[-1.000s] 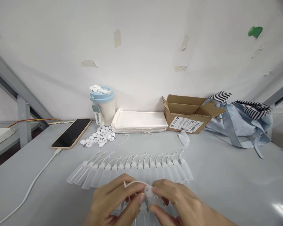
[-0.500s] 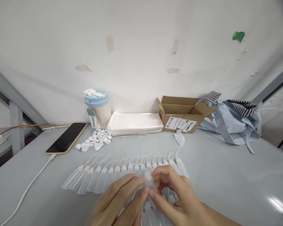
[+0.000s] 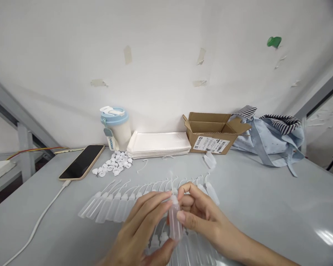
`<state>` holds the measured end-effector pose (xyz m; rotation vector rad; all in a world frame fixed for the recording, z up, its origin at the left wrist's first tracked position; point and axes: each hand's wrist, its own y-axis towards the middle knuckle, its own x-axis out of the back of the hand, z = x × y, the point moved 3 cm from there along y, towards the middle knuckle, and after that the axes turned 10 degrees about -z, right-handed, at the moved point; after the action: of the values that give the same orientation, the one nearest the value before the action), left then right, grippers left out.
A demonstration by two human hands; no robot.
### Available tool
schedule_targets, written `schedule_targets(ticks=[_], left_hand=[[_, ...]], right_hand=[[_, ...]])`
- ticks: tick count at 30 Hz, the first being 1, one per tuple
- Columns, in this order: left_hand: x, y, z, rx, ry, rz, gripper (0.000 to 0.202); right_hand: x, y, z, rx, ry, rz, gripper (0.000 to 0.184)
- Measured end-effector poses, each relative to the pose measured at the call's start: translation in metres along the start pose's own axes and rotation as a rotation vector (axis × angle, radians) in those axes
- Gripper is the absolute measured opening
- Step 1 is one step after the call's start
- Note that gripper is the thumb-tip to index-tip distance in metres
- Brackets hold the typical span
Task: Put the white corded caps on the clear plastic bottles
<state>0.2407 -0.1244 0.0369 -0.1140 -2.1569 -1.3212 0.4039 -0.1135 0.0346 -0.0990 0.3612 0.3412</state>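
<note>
Both hands hold one small clear plastic squeeze bottle point(image 3: 174, 221) upright, low in the middle of the view. My left hand point(image 3: 144, 229) wraps its body from the left, thumb underneath. The fingers of my right hand point(image 3: 199, 214) pinch its white neck and cap from the right. A thin curved nozzle rises faintly from its top. Behind the hands a row of several like bottles with curved nozzles point(image 3: 119, 201) lies side by side on the grey table point(image 3: 266, 207). More clear bottles lie under my wrists at the bottom edge.
A pile of small white caps point(image 3: 113, 167) lies beside a phone point(image 3: 81, 167) on a white charging cable. At the wall stand a blue-lidded cup point(image 3: 115, 127), a stack of white trays point(image 3: 158, 144), an open cardboard box point(image 3: 214, 133) and a blue cloth bag point(image 3: 269, 138).
The bottle has gone from lying across my fingers to standing upright, lifted a little higher. Both hands moved up with it, and the view shifted slightly right.
</note>
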Motion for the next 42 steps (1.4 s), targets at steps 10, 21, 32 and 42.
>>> schedule_targets(ticks=[10,21,32,42], left_hand=[[0.002,0.024,-0.009,-0.002,-0.036,-0.066,0.036],[-0.052,0.034,-0.053,-0.162,-0.181,0.217,0.023],[-0.11,0.019,-0.066,-0.274,0.079,0.581,0.022],[-0.107,0.026,-0.062,-0.167,0.159,0.652,0.021]], right_hand=[[0.01,0.011,0.007,-0.056,-0.026,0.13,0.019],[0.098,0.037,0.045,0.516,-0.575,-0.648,0.017],[0.126,0.044,0.045,0.577,-0.905,-0.803,0.019],[0.125,0.045,0.045,0.618,-1.073,-0.81,0.022]])
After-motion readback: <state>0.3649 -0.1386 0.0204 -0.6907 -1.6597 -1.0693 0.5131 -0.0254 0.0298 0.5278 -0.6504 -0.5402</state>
